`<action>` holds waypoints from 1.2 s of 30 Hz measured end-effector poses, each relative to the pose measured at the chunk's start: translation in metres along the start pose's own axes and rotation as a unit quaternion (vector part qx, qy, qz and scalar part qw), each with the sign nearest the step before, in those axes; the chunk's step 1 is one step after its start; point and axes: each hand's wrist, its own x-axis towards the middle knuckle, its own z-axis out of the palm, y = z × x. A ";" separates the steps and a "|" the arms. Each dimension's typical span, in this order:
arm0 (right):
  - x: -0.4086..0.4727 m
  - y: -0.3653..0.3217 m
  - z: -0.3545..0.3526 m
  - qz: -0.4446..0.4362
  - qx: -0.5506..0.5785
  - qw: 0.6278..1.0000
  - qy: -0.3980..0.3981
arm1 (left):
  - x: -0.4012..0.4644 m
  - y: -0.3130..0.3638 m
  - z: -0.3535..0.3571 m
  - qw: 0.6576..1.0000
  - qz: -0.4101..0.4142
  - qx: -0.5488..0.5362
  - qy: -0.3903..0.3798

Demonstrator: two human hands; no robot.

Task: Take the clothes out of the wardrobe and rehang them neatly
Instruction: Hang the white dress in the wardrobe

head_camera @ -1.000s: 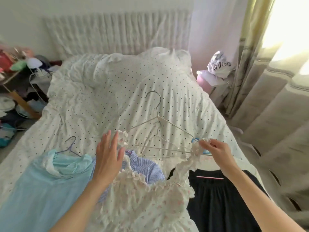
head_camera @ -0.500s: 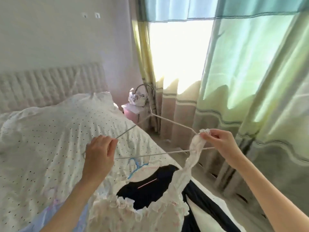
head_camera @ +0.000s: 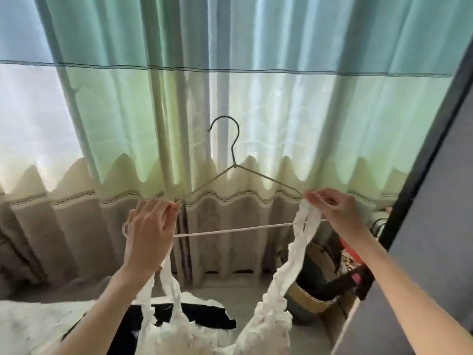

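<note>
The white ruffled dress (head_camera: 266, 326) hangs by its straps from the wire hanger (head_camera: 238, 175) at frame centre; left hand (head_camera: 149, 234) and right hand (head_camera: 335, 213) each pinch one hanger end.

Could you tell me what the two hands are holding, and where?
Each grip pinches a ruffled strap onto the wire hanger: left hand at its left shoulder, right hand at its right.

Hanger (head_camera: 231, 175): thin wire, smooth; hook and shoulders look dark against the light, bottom bar reads pale and matt. Garment (head_camera: 271, 316): white cloth, soft, matt, straps and edge tightly ruffled. Curtain (head_camera: 281, 111): thin woven cloth, translucent, matt, hanging in folds. Basket (head_camera: 307, 301): looks woven, rough; material unclear.
</note>
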 end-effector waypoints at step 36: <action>-0.296 0.092 -0.394 0.345 -0.314 0.812 0.351 | -0.115 0.504 0.309 0.802 0.282 -0.402 -0.342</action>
